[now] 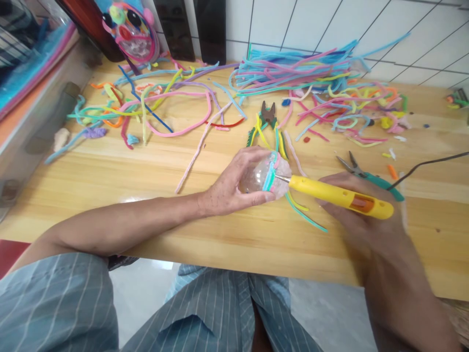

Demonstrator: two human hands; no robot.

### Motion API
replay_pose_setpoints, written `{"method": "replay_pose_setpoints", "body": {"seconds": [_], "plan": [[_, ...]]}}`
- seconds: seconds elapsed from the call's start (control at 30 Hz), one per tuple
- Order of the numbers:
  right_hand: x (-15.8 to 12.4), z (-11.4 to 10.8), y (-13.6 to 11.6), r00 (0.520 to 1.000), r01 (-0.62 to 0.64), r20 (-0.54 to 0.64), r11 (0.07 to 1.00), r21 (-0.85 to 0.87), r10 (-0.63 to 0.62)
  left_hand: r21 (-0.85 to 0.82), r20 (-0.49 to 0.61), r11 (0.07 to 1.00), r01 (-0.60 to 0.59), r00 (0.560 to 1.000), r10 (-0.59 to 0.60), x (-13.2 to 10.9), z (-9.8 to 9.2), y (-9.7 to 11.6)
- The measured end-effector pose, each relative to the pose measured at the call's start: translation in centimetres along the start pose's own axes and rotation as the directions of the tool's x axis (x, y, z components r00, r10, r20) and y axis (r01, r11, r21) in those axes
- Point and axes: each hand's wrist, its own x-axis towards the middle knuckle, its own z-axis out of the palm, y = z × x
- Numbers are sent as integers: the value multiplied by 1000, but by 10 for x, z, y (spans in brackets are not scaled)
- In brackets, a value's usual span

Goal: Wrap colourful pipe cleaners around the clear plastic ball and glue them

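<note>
Left grip [229, 183] cups a clear, rounded vessel [253, 179] (plastic, perhaps) — right grip [368, 232] clasps a metal-tipped yellow tool [326, 191].

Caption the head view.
Left hand holds a clear container banded with pipe cleaners; right hand points a yellow metal-tipped tool at it.

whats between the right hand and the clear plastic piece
In the head view: the yellow tool, metal tip at the clear plastic piece, with a yellow strip and green strip lower down.

Bright light glares off the tabletop [227, 239] (the right hand [366, 232] looks blurred).
</note>
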Motion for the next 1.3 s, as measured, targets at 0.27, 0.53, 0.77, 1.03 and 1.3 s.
{"method": "replay_pose_setpoints", "body": {"seconds": [0.27,0.53,0.77,1.03,1.3], "plan": [[0,-3,-1,1000,1,29,1000,15,-1,-6,-32,999,-32,999,32,0,4,-1],[6,-7,-2,999,28,36,1000,5,-28,5,-13,1000,1,1000,-1,1,1,0],[10,-9,-2,997,27,69,999,24,-29,-37,-4,999,-13,1000,13,3,3,2],[8,-8,6,999,11,40,999,37,-13,2,11,1000,-22,1000,22,2,1,2],[9,-6,5,998,-50,46,999,14,49,-12,9,1000,-28,1000,28,2,1,1]]}}
